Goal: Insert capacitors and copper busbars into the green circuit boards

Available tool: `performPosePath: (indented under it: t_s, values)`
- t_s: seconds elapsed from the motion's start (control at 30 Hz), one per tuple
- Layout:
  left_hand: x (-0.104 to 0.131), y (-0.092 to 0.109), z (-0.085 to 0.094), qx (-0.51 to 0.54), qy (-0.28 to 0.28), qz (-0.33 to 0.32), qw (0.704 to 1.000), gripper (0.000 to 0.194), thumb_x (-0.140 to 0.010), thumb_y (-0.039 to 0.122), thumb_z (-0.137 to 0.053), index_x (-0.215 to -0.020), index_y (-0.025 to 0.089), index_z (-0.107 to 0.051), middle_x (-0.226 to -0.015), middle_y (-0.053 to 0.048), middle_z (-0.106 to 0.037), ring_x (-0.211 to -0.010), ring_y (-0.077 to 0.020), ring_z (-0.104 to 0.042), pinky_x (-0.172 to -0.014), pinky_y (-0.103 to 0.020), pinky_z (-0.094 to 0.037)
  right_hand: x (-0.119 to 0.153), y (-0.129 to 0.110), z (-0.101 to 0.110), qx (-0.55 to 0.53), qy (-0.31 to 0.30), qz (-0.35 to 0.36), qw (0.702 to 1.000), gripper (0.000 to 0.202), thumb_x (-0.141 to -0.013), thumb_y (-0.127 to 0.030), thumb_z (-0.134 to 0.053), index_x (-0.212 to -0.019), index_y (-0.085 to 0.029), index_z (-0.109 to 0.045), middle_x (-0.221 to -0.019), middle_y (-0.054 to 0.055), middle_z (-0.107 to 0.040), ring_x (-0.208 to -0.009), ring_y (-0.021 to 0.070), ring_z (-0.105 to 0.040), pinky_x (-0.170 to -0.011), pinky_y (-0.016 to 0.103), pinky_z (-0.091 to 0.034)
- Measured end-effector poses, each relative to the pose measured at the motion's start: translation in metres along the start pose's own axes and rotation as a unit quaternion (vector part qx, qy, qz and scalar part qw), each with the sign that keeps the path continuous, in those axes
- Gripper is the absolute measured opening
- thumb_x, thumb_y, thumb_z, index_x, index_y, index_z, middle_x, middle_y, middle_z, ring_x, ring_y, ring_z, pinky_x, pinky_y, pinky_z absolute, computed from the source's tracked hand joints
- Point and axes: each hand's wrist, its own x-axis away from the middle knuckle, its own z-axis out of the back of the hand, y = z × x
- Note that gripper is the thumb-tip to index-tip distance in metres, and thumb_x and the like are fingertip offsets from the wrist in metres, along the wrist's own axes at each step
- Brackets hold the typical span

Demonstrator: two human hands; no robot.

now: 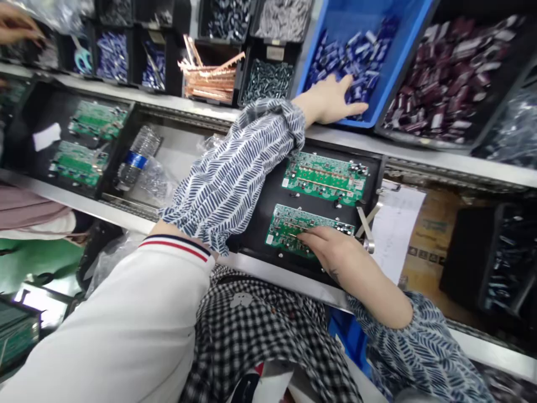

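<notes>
Fingers of left hand [331, 101] spread loosely, palm down, reaching into blue bin [415, 33] and resting on blue capacitors [356, 53] heaped inside; whether any piece is pinched underneath, cannot tell. Right hand [329, 249] lying flat, fingers together and pointing left, pressed on nearer green circuit board [289, 226], fingertips touching its upper middle. Second green circuit board [325, 179] just beyond, untouched, both boards seated side by side in black carrier tray [264, 210] on metal conveyor rail [419, 151]. Patterned blue-and-white sleeve covers on both forearms, left one crossing over the tray's left edge. Right of blue bin, black bin of dark red capacitors [444, 73]. Left of it, small black bins holding grey parts [266, 78] and copper strips [210, 75]. Further left along the line, another black tray with two green boards [88, 140], and between the trays a plastic water bottle [136, 154] lying on its side. Paper sheet [396, 229] just right of the carrier tray. At top left corner, another person's hand [17, 25] near the far bins.
</notes>
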Motion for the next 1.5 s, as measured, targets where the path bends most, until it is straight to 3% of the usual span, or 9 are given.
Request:
performPosePath:
  t_s: [0.27,0.43,0.63,0.77,0.87,0.97,1.1,1.37,1.5]
  values:
    - [-0.021,0.027,-0.012,-0.012,-0.003,0.068,0.998,0.064,-0.106,0.041,-0.043,-0.154,0.000,-0.034,-0.154,-0.028,-0.037,-0.138,-0.0354,-0.048,-0.115,-0.042,-0.033,-0.006,-0.009,-0.007,0.042,-0.004,0.030,0.999,0.030,-0.094,-0.007,-0.051,-0.111,-0.020,-0.071,-0.100,0.009,-0.073,-0.081,0.0185,-0.067,-0.067,0.029,-0.055]
    - [-0.029,0.013,-0.015,-0.011,0.020,0.004,1.000,0.044,-0.105,0.044,-0.048,-0.131,0.010,-0.056,-0.138,-0.013,-0.062,-0.121,-0.0240,-0.057,-0.108,-0.036,-0.041,-0.006,-0.014,-0.006,0.074,-0.022,0.019,0.997,0.028,-0.092,-0.005,-0.054,-0.106,-0.021,-0.072,-0.093,0.007,-0.072,-0.079,0.0181,-0.065,-0.063,0.028,-0.052]
    - [-0.035,-0.002,-0.001,-0.027,0.062,-0.020,0.998,0.021,-0.106,0.034,-0.050,-0.101,0.019,-0.063,-0.124,-0.005,-0.069,-0.102,-0.0180,-0.052,-0.110,-0.039,-0.036,-0.008,-0.017,-0.008,0.046,-0.017,0.010,0.999,0.025,-0.092,-0.007,-0.058,-0.109,-0.018,-0.073,-0.098,0.008,-0.072,-0.084,0.0196,-0.066,-0.067,0.030,-0.052]
    - [-0.034,-0.005,0.014,0.000,0.099,-0.002,0.995,0.019,-0.105,0.029,-0.050,-0.091,0.023,-0.061,-0.116,0.000,-0.071,-0.092,-0.0154,-0.047,-0.105,-0.037,-0.038,-0.006,0.002,0.009,0.009,0.084,-0.035,0.996,0.020,-0.100,-0.028,-0.055,-0.105,-0.021,-0.073,-0.098,0.007,-0.074,-0.088,0.0207,-0.066,-0.077,0.035,-0.052]
    - [-0.032,-0.007,0.025,0.038,0.121,0.018,0.992,0.027,-0.106,0.030,-0.046,-0.083,0.026,-0.060,-0.112,0.002,-0.072,-0.091,-0.0128,-0.047,-0.102,-0.033,-0.040,0.000,0.029,0.025,0.084,0.193,-0.175,0.962,0.024,-0.100,-0.036,-0.056,-0.108,-0.021,-0.073,-0.102,0.010,-0.074,-0.093,0.0269,-0.063,-0.082,0.043,-0.048]
    - [-0.029,-0.009,0.031,0.087,0.135,0.049,0.986,0.028,-0.105,0.033,-0.051,-0.088,0.017,-0.066,-0.108,-0.004,-0.070,-0.097,-0.0135,-0.057,-0.102,-0.035,-0.046,0.003,0.051,0.029,0.166,0.181,-0.246,0.938,0.022,-0.097,-0.032,-0.057,-0.096,-0.020,-0.075,-0.095,0.010,-0.074,-0.088,0.0297,-0.057,-0.077,0.045,-0.042]
    - [-0.021,-0.008,0.033,0.188,0.108,0.100,0.971,0.030,-0.102,0.044,-0.057,-0.114,0.018,-0.067,-0.117,-0.007,-0.067,-0.105,-0.0203,-0.063,-0.093,-0.037,-0.056,-0.005,0.052,0.023,0.186,0.169,-0.208,0.945,0.026,-0.097,-0.027,-0.054,-0.083,-0.021,-0.074,-0.085,0.008,-0.075,-0.082,0.0275,-0.053,-0.074,0.043,-0.037]
    - [0.049,0.011,0.034,0.412,-0.024,0.095,0.906,0.030,-0.108,0.036,-0.041,-0.106,0.020,-0.066,-0.092,-0.005,-0.068,-0.088,-0.0126,-0.061,-0.052,-0.024,-0.042,-0.015,0.024,0.015,0.099,0.164,-0.113,0.975,0.022,-0.099,-0.033,-0.056,-0.104,-0.022,-0.073,-0.101,0.009,-0.075,-0.092,0.0275,-0.061,-0.081,0.045,-0.048]
    - [0.127,0.033,0.019,0.575,-0.183,0.106,0.791,0.025,-0.099,0.031,-0.054,-0.081,0.017,-0.063,-0.080,-0.008,-0.063,-0.062,-0.0100,-0.053,-0.043,-0.024,-0.029,-0.021,0.010,0.031,0.078,0.277,-0.099,0.953,0.034,-0.096,-0.030,-0.062,-0.129,-0.024,-0.063,-0.120,0.012,-0.069,-0.108,0.0289,-0.064,-0.093,0.048,-0.052]
